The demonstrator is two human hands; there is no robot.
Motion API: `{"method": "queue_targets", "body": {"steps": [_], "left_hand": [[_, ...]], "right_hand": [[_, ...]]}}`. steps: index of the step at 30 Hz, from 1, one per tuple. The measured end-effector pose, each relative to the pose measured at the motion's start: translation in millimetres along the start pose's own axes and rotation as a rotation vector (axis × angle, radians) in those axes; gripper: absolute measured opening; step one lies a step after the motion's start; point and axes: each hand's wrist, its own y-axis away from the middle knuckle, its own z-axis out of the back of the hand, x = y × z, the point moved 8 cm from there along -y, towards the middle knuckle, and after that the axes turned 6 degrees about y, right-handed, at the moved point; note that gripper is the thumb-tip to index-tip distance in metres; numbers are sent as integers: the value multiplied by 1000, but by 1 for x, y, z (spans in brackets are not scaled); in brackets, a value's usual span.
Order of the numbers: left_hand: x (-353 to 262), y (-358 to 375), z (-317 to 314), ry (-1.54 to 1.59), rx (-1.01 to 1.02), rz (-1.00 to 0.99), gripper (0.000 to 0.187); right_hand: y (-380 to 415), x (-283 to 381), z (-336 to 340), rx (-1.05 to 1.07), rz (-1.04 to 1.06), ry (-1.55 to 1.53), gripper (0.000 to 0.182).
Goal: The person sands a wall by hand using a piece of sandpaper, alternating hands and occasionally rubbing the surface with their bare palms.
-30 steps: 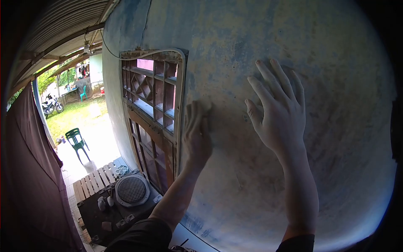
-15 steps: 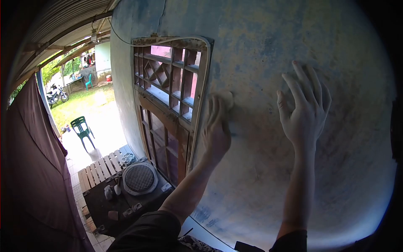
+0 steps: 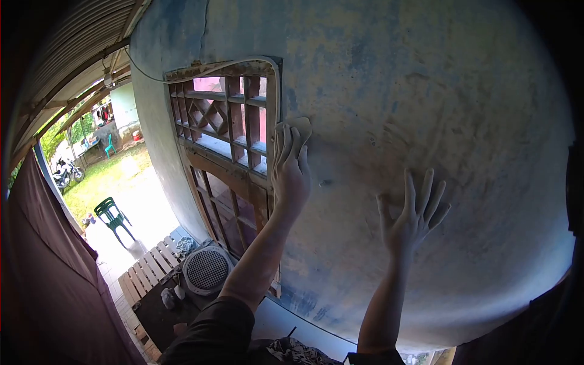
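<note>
My left hand (image 3: 291, 176) presses a pale flat piece of sandpaper (image 3: 302, 126) against the wall (image 3: 347, 243), close beside the window frame's right edge. The fingers lie over the piece, and its rounded edge shows past the fingertips. Lower and to the right, my right hand (image 3: 409, 219) rests on the wall with spread fingers and nothing in it. Both hands look coated in pale dust. The wall has worn blue and whitish patches, with brownish smudges around my right hand.
A wooden window (image 3: 222, 121) with bars is at left, a cable along its frame. Below stand a dark board with a round-grilled speaker (image 3: 207, 271) and a slatted pallet (image 3: 146, 267). Further off are a green chair (image 3: 114, 219), a motorcycle (image 3: 67, 173) and a dark curtain (image 3: 55, 261).
My left hand has moved slightly up and left with the sandpaper, nearer the window frame. My right hand has slid down the wall, its fingers spread wider. The camera view has shifted.
</note>
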Motion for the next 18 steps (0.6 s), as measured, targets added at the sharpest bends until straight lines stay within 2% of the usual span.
{"method": "queue_targets", "body": {"steps": [2, 5, 7, 11, 13, 14, 16, 17, 18], "left_hand": [[-14, 15, -12, -38, 18, -2, 45], [-46, 52, -31, 82, 111, -90, 44], [-69, 70, -41, -14, 288, -301, 45], [-46, 38, -33, -179, 282, -333, 44], [-10, 11, -10, -101, -17, -54, 42], [-12, 12, -14, -98, -14, -54, 42], [-12, 16, -24, 60, -57, 126, 41], [-23, 27, -36, 187, 12, 130, 43], [-31, 35, -37, 184, 16, 128, 43]], "right_hand": [[14, -3, -3, 24, -28, -5, 73], [23, -5, -9, 60, -61, -26, 79], [26, -6, -8, 87, -98, -31, 80], [25, -6, -6, 123, -79, -72, 78], [28, -8, -6, 133, -71, -84, 77], [29, -7, -7, 140, -53, -68, 80], [29, -5, -8, 148, -39, -56, 83], [29, -4, -8, 146, -53, -67, 82], [30, -2, -8, 144, -67, -77, 82]]}}
